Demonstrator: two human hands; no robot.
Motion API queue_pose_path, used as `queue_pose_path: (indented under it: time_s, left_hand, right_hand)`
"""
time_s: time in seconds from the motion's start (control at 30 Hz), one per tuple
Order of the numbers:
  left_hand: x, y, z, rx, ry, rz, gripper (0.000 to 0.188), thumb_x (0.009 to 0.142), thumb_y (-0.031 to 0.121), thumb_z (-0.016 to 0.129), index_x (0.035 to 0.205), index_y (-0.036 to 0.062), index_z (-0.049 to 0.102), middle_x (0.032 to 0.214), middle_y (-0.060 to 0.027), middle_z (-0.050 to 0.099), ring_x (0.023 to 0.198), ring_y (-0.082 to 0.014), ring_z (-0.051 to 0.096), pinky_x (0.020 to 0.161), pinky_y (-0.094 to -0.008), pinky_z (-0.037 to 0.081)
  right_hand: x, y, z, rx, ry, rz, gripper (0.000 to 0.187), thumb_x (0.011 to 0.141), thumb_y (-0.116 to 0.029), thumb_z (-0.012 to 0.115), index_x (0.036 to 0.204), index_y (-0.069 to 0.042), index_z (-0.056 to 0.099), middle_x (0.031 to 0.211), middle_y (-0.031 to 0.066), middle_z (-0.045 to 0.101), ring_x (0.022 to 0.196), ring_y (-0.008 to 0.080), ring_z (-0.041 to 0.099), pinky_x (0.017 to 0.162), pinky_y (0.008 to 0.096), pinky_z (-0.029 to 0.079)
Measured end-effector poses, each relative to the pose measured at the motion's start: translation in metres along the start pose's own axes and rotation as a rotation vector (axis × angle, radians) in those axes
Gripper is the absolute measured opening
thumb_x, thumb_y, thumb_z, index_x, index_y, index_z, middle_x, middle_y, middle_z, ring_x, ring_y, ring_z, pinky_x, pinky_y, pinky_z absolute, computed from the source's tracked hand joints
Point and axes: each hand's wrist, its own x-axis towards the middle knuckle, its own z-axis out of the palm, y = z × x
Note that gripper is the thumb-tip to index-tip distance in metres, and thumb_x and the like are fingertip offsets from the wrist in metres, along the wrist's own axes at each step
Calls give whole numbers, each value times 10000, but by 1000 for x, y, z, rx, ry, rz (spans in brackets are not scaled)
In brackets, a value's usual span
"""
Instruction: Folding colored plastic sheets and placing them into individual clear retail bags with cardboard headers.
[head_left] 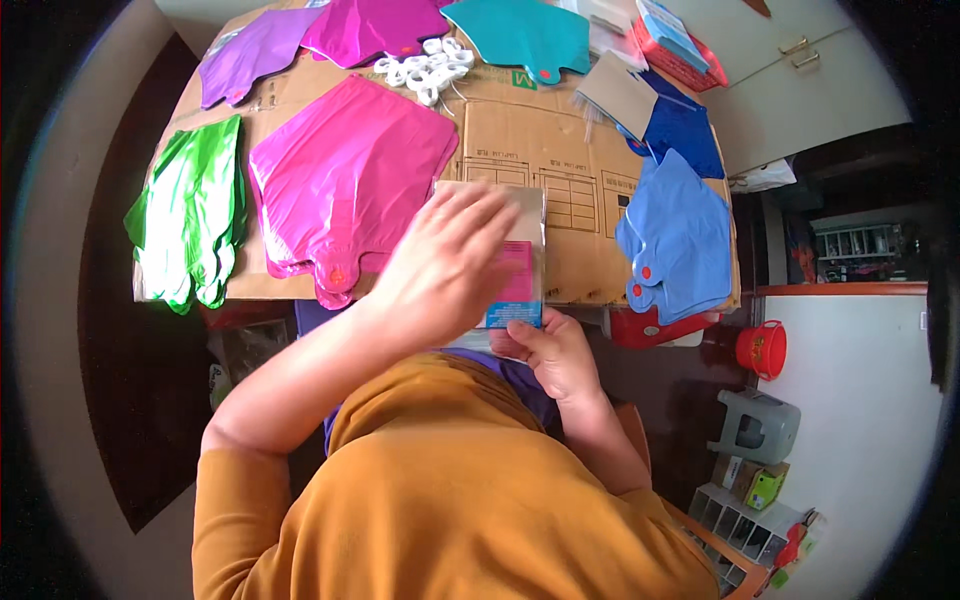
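Note:
A flat clear packet [533, 215] with a beige, pink and blue insert lies at the table's front edge. My right hand [560, 355] pinches its lower right corner, thumb on top. Across the packet's upper left lies my left hand [450, 262], its fingers stretched out and slightly blurred; they hide part of the packet. Left of it, a stack of flat pink foil balloons [350, 165] reaches over the edge, beside green foil balloons [190, 210]. Light blue foil balloons [685, 240] lie to the right.
Cardboard [520, 125] covers the table. At the back are purple [255, 50], magenta [375, 28] and teal foil balloons [525, 35], plus a pile of white plastic pieces [425, 70]. Beige cards [618, 95] rest on dark blue balloons [685, 125], near a red basket [690, 65].

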Motion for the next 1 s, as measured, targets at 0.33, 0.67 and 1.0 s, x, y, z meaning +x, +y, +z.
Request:
queue_pose_path:
  time_s: [0.33, 0.67, 1.0]
  left_hand:
    - [3, -28, 59, 154, -49, -174, 753, 839, 439, 577, 1370, -48, 357, 1429, -235, 346, 1367, -378, 279, 1128, -476, 198]
    - [-5, -12, 49, 178, -40, -55, 669, 782, 359, 673, 1267, -57, 474, 1350, -222, 435, 1305, -385, 361, 1081, -479, 294]
    - [14, -53, 35, 25, 154, 4, 284, 763, 121, 698, 1014, 2, 639, 1018, -170, 621, 969, -336, 588, 857, -410, 471]
  right_hand:
    - [-1, 13, -1, -5, 84, -24, 182, 901, -183, 641, 914, -2, 635, 805, 112, 674, 697, 156, 647, 671, 272, 538]
    - [-1, 30, 9, -58, 187, -231, 184, 892, -209, 661, 859, -29, 633, 717, 60, 649, 605, 110, 587, 568, 245, 488]
    - [2, 34, 1, -31, 199, -280, 154, 880, -202, 675, 881, -51, 642, 742, 43, 651, 620, 108, 587, 583, 254, 485]
